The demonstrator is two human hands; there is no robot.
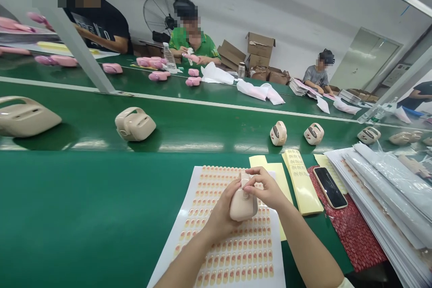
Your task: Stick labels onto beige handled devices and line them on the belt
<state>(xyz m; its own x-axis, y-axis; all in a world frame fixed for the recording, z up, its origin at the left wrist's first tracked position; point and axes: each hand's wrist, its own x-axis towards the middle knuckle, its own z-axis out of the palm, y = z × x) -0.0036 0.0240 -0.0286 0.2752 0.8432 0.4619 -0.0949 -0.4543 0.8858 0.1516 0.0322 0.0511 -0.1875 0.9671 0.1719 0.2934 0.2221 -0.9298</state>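
A cream-coloured device with a handle is held above a white sheet covered in rows of small oval stickers. My left hand wraps round the device's left side. At its upper right, my right hand has fingers pinched against the handle; whether a sticker is between them is too small to tell. Right of the sheet lie a yellow backing sheet and a stack of yellow sticker strips.
A phone rests on red wrap, beside stacked bagged sheets. Cream devices stand along the green belt beyond the table. Across it, several people sit near pink devices. A metal post rises at the left.
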